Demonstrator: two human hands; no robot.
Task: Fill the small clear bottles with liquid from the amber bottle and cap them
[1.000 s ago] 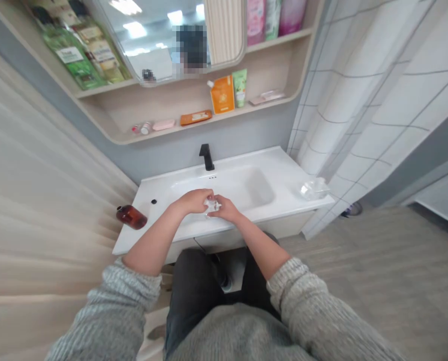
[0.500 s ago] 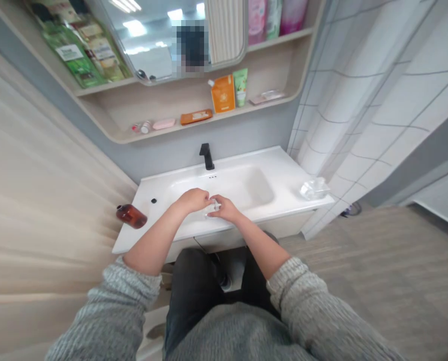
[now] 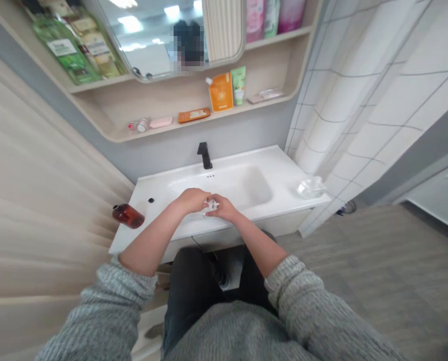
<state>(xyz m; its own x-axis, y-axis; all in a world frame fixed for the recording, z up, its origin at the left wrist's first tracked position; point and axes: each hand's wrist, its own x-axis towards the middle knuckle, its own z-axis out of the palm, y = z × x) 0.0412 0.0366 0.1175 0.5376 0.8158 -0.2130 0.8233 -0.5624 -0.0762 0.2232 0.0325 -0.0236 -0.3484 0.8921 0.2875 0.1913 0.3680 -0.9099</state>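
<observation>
Head view, over a bathroom vanity: your hands meet above the front part of the white basin (image 3: 246, 183), near its front rim, with the basin's right half spreading beyond them and the black faucet (image 3: 204, 155) rising at the back, apart from your fingers. White countertop (image 3: 280, 173) runs on to the right, where a clear bottle (image 3: 311, 187) sits near the outer corner, well away from you; on the left, an amber bottle (image 3: 129, 215) rests near the curtain-side edge, just beside your forearm. A wooden wall shelf (image 3: 111, 110) spans the wall above, higher than the faucet. Between your hands, over the basin, is a small clear object (image 3: 211, 205), its exact shape too small to make out. Your left hand (image 3: 194, 199) closes on its left side, fingers curled in; your right hand (image 3: 224, 208) takes the other side, thumb and fingers in a narrow grip. Your left hand shows its back, fingers pointing right, while your right hand points left to meet it. Both forearms angle inward from bunched grey knit sleeves (image 3: 299, 281).
</observation>
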